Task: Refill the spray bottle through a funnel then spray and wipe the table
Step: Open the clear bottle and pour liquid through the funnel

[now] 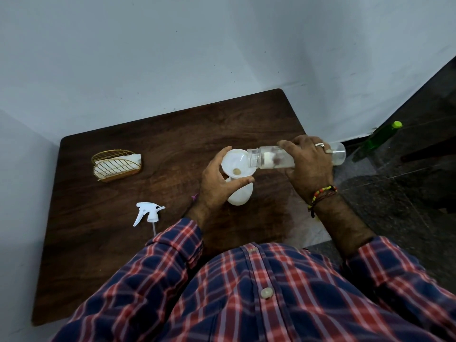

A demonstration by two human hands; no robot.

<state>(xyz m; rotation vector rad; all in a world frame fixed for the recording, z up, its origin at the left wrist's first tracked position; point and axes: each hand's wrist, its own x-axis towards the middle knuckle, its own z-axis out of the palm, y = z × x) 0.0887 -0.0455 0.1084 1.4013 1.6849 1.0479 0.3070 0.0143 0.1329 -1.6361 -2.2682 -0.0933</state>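
A white funnel (237, 164) sits in the neck of a white spray bottle (240, 196) standing on the dark wooden table (123, 243). My left hand (217, 183) grips the funnel's rim, thumb on the near side. My right hand (308, 164) holds a clear plastic bottle (266, 157) tipped on its side, its open mouth over the funnel's bowl. The white trigger spray head (148, 213) with its dip tube lies on the table to the left, apart from both hands.
A gold wire holder with white napkins (116, 165) stands at the table's left rear. A green bottle with a lime cap (377, 139) stands on the dark floor to the right. Grey walls close off the table's far and left sides.
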